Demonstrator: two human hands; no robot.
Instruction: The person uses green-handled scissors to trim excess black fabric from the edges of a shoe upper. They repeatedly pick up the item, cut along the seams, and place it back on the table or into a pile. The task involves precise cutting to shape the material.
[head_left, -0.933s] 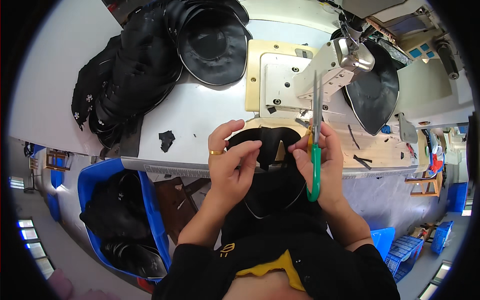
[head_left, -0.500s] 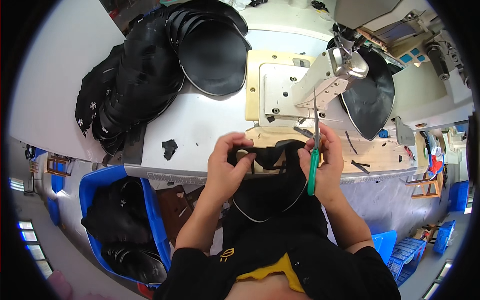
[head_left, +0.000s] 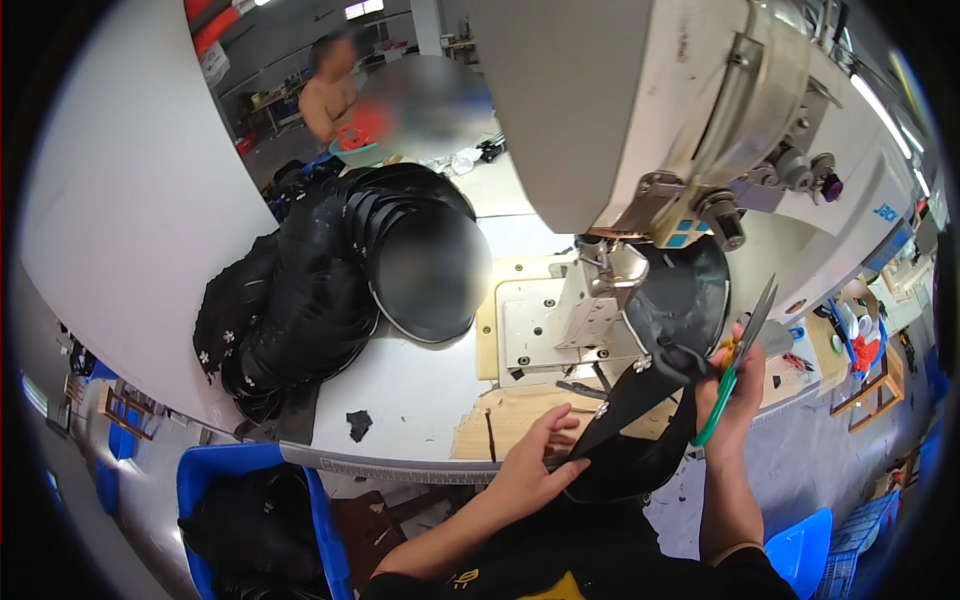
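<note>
A black leather-like piece (head_left: 640,455) with a thin pale edge and small shiny ornaments stretches between my hands, over the front edge of the sewing table. My left hand (head_left: 535,462) pinches its left end between thumb and fingers. Higher up on the right, my right hand (head_left: 728,400) is closed round green-handled scissors (head_left: 738,370), whose blades point up and away from me. A strip at the piece's upper right end reaches that same hand; whether its fingers also grip it is hard to tell.
A sewing machine (head_left: 590,310) stands just beyond my hands, with another black piece (head_left: 680,295) behind its post. Stacked black pieces (head_left: 310,300) lie at left. A blue crate (head_left: 325,530) holds more below. Scraps (head_left: 359,425) dot the table (head_left: 400,400). A person (head_left: 330,90) is in the background.
The view has tilted up, showing more of the machine and room. Both hands have moved right and spread apart, drawing out the black piece. The scissors now slant to the upper right.
</note>
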